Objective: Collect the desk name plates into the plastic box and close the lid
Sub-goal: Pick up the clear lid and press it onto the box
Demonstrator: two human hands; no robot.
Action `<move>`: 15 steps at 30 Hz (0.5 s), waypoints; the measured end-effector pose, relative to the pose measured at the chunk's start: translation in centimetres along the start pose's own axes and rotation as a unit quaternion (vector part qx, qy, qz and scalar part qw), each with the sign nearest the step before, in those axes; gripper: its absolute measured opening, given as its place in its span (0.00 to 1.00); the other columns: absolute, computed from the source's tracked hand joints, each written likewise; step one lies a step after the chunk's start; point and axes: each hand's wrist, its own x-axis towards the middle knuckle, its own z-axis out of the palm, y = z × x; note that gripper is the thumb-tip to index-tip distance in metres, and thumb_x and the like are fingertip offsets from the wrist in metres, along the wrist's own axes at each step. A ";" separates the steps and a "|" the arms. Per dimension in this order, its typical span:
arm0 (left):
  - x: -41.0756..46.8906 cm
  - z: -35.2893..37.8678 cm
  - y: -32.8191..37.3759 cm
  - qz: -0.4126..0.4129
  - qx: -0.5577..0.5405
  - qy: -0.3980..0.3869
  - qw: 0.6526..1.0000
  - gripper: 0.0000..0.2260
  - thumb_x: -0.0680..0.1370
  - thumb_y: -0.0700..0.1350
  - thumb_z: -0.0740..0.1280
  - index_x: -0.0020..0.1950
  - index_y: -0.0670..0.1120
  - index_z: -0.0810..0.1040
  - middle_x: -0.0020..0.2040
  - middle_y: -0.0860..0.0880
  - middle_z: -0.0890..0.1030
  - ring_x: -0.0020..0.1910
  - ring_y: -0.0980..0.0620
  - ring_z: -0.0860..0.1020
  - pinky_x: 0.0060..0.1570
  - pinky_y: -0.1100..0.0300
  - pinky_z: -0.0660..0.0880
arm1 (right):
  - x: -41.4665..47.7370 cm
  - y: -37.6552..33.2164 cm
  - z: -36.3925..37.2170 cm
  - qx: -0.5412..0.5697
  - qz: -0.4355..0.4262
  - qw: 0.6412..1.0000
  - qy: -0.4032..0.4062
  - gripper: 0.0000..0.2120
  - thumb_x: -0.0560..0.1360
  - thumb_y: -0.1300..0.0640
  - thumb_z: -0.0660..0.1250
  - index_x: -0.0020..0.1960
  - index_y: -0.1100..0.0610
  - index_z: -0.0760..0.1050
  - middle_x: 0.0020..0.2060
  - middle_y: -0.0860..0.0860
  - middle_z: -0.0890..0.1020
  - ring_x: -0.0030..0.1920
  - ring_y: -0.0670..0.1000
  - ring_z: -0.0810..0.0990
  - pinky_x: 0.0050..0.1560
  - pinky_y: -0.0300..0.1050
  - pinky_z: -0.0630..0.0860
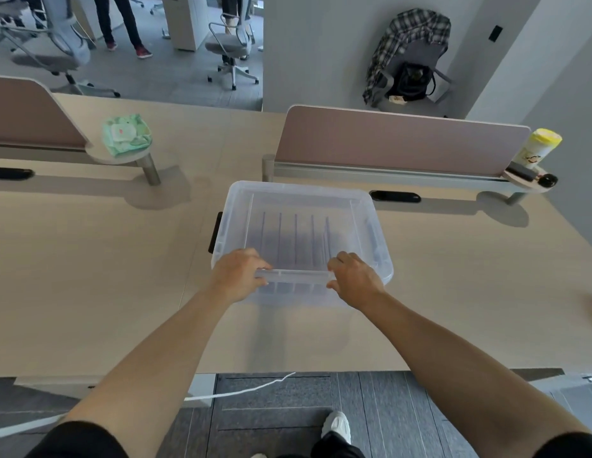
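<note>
A clear plastic box (382, 259) stands on the beige desk (90, 276) in front of me. Its clear lid (301, 196) lies on top. Through the lid I see several thin desk name plates (296, 239) standing upright in a row inside. My left hand (238, 277) and my right hand (354, 280) both grip the lid's near edge, left and right of its middle, with the fingers curled over the rim. A black latch (215, 236) sits on the box's left side. The right side's latch is not visible.
A pink partition (397, 143) runs just behind the box, another at the far left (30, 117). A green wipes pack (126, 135) lies on a small shelf, a yellow-capped canister (539, 145) at the far right. A black cable slot (394, 196) is behind the box.
</note>
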 end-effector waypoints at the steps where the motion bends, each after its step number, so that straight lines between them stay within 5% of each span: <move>1: 0.0 0.1 0.0 0.001 0.005 0.000 1.000 0.15 0.75 0.52 0.72 0.61 0.54 0.81 0.56 0.52 0.78 0.57 0.49 0.76 0.52 0.57 0.72 | 0.0 -0.1 0.1 -0.001 0.002 1.000 0.000 0.16 0.77 0.50 0.69 0.59 0.58 0.74 0.56 0.53 0.76 0.57 0.53 0.75 0.54 0.46 0.78; 10: 1.8 -1.6 0.5 -0.003 -0.030 -0.017 0.999 0.16 0.75 0.61 0.68 0.55 0.52 0.84 0.47 0.55 0.80 0.51 0.51 0.79 0.46 0.58 0.74 | 0.9 0.8 -2.5 0.030 0.008 0.997 -0.064 0.20 0.80 0.42 0.62 0.65 0.54 0.75 0.63 0.51 0.75 0.62 0.54 0.75 0.57 0.50 0.75; 15: 5.8 -1.7 1.3 -0.005 0.012 0.039 0.999 0.23 0.78 0.62 0.62 0.68 0.50 0.75 0.62 0.47 0.77 0.63 0.43 0.72 0.62 0.50 0.71 | 4.8 2.4 -4.4 0.058 0.022 0.998 -0.030 0.22 0.81 0.43 0.58 0.70 0.53 0.70 0.68 0.53 0.74 0.66 0.55 0.73 0.62 0.53 0.73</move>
